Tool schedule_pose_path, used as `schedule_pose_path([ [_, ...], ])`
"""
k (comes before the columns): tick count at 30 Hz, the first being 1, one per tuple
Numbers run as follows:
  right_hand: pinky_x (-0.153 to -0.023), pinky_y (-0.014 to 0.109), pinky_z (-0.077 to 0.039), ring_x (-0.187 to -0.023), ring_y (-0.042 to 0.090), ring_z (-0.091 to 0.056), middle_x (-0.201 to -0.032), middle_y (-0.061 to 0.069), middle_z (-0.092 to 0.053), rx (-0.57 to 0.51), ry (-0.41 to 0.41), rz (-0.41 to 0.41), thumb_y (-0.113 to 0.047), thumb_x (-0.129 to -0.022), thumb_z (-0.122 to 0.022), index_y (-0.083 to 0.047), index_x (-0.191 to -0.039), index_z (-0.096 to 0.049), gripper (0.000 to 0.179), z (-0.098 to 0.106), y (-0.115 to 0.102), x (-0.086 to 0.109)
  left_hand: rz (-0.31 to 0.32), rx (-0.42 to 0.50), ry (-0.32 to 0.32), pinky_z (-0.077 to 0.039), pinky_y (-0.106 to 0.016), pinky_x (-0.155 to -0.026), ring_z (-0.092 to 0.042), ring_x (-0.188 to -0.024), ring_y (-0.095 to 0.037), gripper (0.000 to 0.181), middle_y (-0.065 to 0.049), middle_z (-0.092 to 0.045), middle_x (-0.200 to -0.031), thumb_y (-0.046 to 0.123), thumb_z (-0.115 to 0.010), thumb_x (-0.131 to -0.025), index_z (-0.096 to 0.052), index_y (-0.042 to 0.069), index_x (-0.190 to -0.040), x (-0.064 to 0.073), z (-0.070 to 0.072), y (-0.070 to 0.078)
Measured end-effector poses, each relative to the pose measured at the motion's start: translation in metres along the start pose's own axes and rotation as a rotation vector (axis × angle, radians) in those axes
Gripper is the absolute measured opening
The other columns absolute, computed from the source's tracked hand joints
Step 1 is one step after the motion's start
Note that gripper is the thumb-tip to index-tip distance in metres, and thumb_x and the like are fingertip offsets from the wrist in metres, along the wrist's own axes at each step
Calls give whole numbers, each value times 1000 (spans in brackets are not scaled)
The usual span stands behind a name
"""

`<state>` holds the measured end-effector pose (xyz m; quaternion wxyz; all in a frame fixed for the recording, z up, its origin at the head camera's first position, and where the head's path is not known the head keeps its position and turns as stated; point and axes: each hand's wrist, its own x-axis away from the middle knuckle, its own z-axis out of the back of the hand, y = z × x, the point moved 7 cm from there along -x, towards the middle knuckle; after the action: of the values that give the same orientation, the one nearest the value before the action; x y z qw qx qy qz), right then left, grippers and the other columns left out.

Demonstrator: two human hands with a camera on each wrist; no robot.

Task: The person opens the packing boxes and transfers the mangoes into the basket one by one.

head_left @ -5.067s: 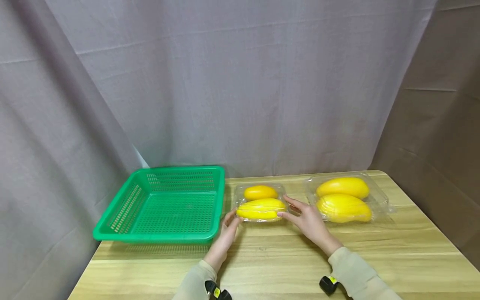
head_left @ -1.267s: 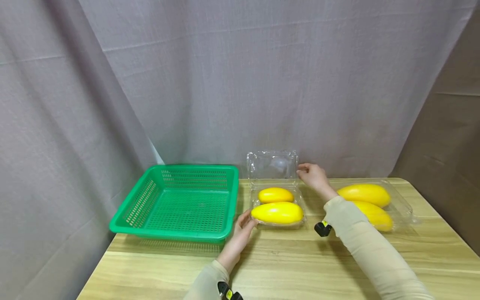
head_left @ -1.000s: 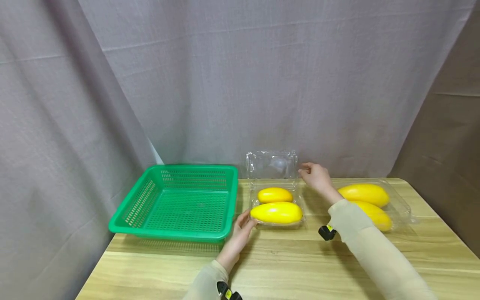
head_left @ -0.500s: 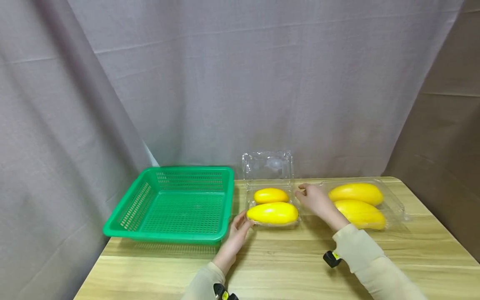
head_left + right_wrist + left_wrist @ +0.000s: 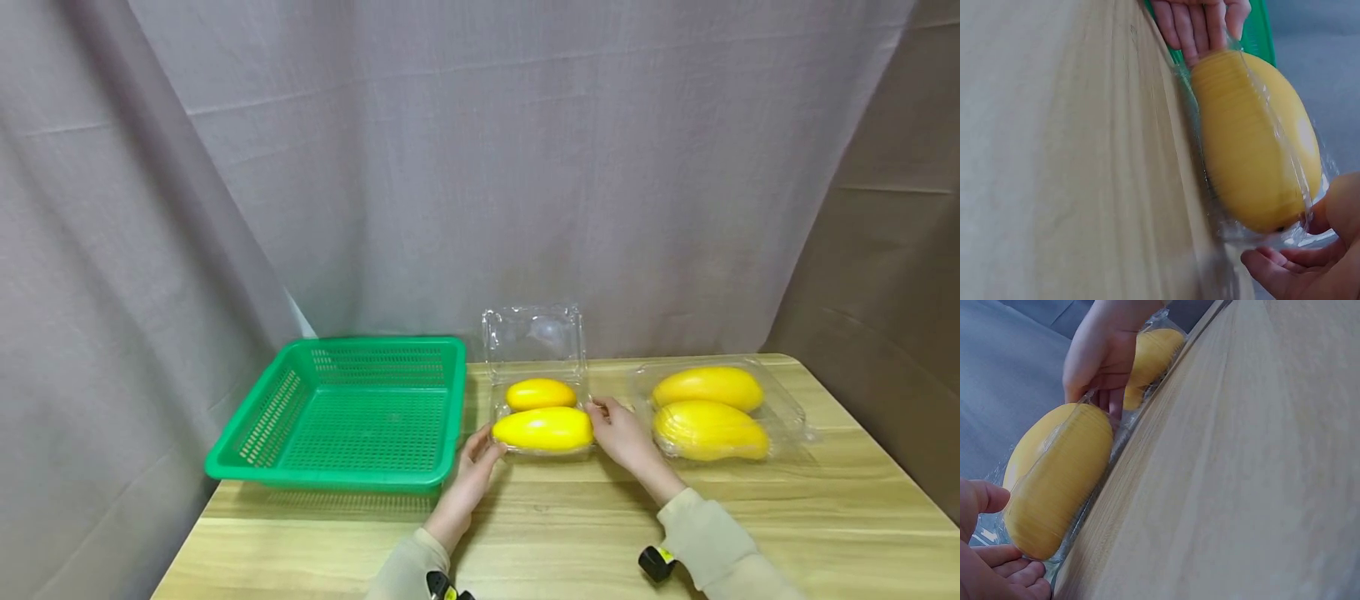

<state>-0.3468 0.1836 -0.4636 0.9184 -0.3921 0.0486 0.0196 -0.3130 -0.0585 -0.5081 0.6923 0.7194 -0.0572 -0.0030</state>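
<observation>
In the head view a clear plastic clamshell box (image 5: 534, 346) stands with its lid raised at the back of the wooden table. Two yellow mangoes lie in its base: a larger front mango (image 5: 543, 429) and a smaller rear mango (image 5: 540, 394). My left hand (image 5: 465, 483) holds the box's front left corner, thumb at the rim and fingers low beside it. At the right end, my right hand (image 5: 624, 435) grips the edge with its thumb (image 5: 1319, 219) close by the front mango's tip. The left wrist view shows the mango (image 5: 1060, 481) between both hands.
A green plastic basket (image 5: 450, 408) stands left of the box. To the right, a second clear box (image 5: 787, 408) with its lid down holds two more yellow mangoes (image 5: 708, 429). A grey curtain (image 5: 480, 167) hangs right behind the table (image 5: 555, 525).
The lid, down in the oldest frame, now stands raised. My right hand has come down from beside the lid to the base's right edge. The left hand stays at the left corner.
</observation>
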Motion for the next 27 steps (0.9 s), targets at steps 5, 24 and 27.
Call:
schedule_pose_path([
  [5, -98, 54, -47, -115, 43, -58, -124, 28, -61, -60, -6, -12, -21, -108, -45, 12, -136, -52, 44, 0, 8, 4, -9, 0, 7, -28, -56, -117, -28, -144, -48, 66, -31, -33, -155, 23, -62, -98, -35, -4, -151, 0, -2, 1],
  [24, -83, 43, -54, -95, 28, -64, -113, 21, -67, -56, 8, 16, -18, -107, -47, 9, -133, -53, 38, 4, 10, 27, -85, -181, -82, -32, -58, -113, -39, -140, -44, 73, -32, -39, -151, 29, -64, -99, -32, -11, -150, 22, 1, 10],
  [27, -80, 41, -55, -92, 25, -65, -114, 21, -67, -61, -5, 4, -19, -108, -46, 9, -134, -52, 39, 2, 10, 30, -79, -247, -39, -27, -63, -113, -32, -143, -47, 82, -33, -34, -153, 32, -68, -96, -26, -9, -153, 26, 4, 13],
])
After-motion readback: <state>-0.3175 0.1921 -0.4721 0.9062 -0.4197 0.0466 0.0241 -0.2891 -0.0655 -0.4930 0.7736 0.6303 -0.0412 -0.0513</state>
